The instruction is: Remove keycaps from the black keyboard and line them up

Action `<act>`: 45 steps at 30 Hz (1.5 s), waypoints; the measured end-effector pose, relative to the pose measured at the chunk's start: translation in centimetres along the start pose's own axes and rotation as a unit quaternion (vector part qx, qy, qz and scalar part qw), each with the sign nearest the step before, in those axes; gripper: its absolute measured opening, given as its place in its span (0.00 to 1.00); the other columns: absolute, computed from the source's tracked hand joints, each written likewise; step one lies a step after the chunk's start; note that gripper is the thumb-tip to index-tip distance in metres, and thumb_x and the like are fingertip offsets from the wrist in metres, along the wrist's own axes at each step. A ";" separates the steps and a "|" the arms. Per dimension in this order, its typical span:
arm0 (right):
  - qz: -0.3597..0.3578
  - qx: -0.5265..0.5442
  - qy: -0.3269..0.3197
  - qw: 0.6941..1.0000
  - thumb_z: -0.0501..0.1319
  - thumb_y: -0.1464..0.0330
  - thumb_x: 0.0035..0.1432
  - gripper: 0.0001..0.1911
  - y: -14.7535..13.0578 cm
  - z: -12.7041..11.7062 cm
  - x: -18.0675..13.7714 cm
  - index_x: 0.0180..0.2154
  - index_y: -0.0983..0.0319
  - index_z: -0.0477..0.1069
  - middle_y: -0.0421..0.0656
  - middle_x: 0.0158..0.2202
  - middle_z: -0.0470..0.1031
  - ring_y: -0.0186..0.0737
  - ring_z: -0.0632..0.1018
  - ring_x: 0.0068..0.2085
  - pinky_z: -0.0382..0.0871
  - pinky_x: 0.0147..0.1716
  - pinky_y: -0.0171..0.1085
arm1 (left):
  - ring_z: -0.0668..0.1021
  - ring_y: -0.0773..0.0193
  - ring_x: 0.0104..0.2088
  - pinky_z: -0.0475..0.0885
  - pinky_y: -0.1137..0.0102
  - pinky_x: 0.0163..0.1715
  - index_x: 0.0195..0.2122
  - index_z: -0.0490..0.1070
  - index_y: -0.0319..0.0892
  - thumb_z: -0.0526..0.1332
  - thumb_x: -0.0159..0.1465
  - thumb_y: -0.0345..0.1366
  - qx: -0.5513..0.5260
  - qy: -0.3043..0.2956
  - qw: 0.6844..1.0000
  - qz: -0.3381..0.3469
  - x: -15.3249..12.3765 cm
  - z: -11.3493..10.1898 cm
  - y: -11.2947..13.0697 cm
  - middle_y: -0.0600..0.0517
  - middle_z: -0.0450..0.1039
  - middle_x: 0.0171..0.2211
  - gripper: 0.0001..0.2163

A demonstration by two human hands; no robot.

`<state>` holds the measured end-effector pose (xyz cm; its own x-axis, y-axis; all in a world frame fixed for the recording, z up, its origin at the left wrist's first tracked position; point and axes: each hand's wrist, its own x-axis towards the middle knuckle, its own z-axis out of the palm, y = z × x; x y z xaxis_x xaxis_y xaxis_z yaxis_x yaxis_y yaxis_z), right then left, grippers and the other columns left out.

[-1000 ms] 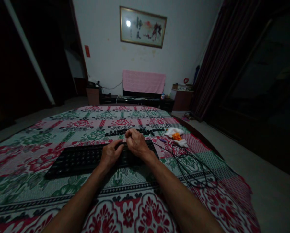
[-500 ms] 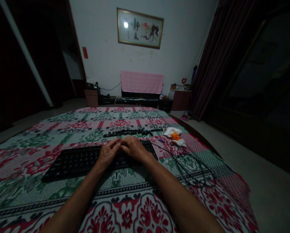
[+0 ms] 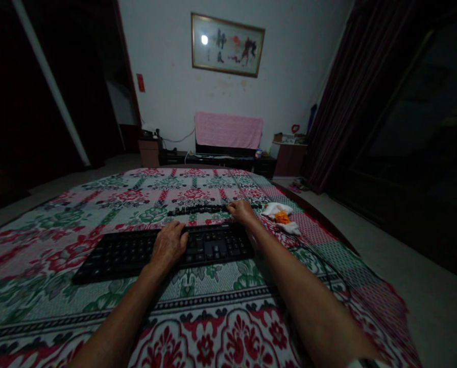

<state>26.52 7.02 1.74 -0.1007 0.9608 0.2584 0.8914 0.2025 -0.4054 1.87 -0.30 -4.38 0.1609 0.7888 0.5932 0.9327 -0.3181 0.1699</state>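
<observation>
A black keyboard (image 3: 117,254) lies slightly slanted on the patterned tablecloth. My left hand (image 3: 169,242) rests over its middle, fingers loosely stretched toward the back edge and thumb apart, with nothing visible in it. Beyond the keyboard runs a row of small loose black keycaps (image 3: 197,209). My right hand (image 3: 243,212) reaches over the keyboard's back right part to the right portion of that row. Its fingers are bent together at the keycaps; what lies between the fingertips is too small and dark to make out.
A white cloth (image 3: 277,208) with an orange piece (image 3: 282,218) lies right of the keycaps. A black cable (image 3: 330,271) loops on the tablecloth (image 3: 197,327) at the right. Further back, a pink cloth (image 3: 228,130) covers a screen on a low cabinet.
My hands, together over the keyboard before, are now apart. The right hand has moved forward and right to the row of keycaps; the left stays over the keyboard with its fingers loosened.
</observation>
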 end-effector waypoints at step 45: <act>0.000 -0.162 -0.080 0.983 0.56 0.70 0.51 0.16 1.2 2.9 2.4 0.42 0.62 0.73 0.50 0.41 0.75 0.43 0.75 0.43 0.66 0.40 0.34 | 0.70 0.56 0.47 0.65 0.63 0.49 0.44 0.70 0.40 0.50 0.61 0.36 0.040 -0.068 0.997 -0.017 0.2 -1.0 1.0 0.45 0.70 0.45 0.14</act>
<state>26.01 10.10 -0.68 -0.1454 0.9837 0.1058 0.9829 0.1558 -0.0978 2.54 -0.96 -3.29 0.1666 0.8638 0.4754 0.9602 -0.2518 0.1211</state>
